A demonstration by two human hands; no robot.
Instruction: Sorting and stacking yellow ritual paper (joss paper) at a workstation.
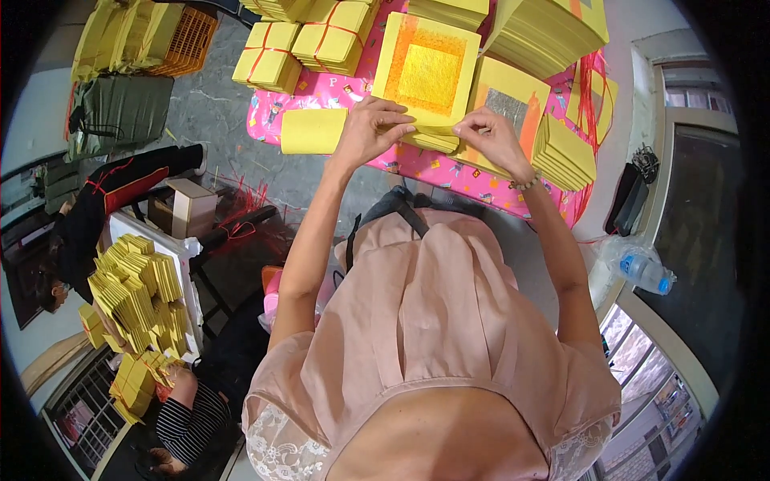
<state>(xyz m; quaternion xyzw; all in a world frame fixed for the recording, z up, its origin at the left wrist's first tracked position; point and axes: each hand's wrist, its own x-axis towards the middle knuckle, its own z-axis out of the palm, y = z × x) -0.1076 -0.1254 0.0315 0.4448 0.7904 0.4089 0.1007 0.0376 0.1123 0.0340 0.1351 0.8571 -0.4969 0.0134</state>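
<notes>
One blouse (433, 297); two hands (366, 132) (491, 140), both at one yellow stack (425, 72)

Can't make out whether my left hand (373, 128) actually has a sheet between its fingers, since the fingertips bunch up right at the near edge of the yellow paper stack (425, 72). Same with my right hand (491, 138): whatever's between thumb and finger is too small to see. My blouse (433, 305) blocks most of my legs. The yellow bundle (277, 6) up top gets chopped by the frame, and so does the tall pile (553, 32) to its right. Tiny figures on the pink tablecloth (269, 112)? Too small to read. Co-worker's striped sleeve (188, 421) shows, but the legs are lost in shadow.
</notes>
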